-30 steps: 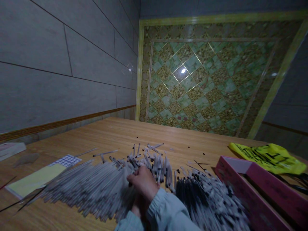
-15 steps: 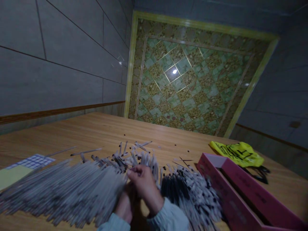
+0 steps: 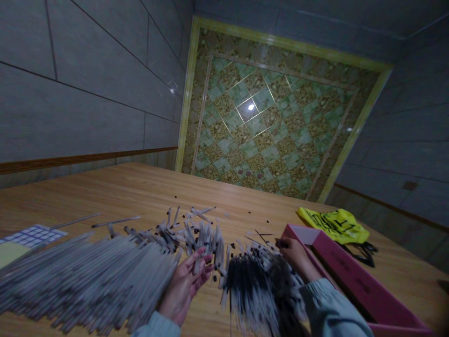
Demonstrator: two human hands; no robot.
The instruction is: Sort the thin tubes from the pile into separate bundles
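My left hand (image 3: 187,283) is half turned up, with a short clear pen cap (image 3: 197,266) held between its thumb and fingers. My right hand (image 3: 296,255) is closed in a pinch beside the near end of a long pink box (image 3: 351,267); what its fingertips hold is too dark to make out. Left of my left hand lies a wide heap of thin clear pen barrels (image 3: 94,281). Between my hands is a pile of black-and-clear pen parts (image 3: 249,281). Short clear caps with dark ends (image 3: 206,234) lie loose beyond my left hand.
A yellow bag with black lettering (image 3: 336,224) and dark straps lies behind the pink box. At the far left are a checked sheet (image 3: 37,236) and a pale yellow pad (image 3: 12,252). Small black bits dot the wooden table (image 3: 150,187), which meets a tiled wall.
My hands were together in the middle. The right hand has moved away to the right, toward the pink box. My left hand has turned up and shows a clear cap in its fingers.
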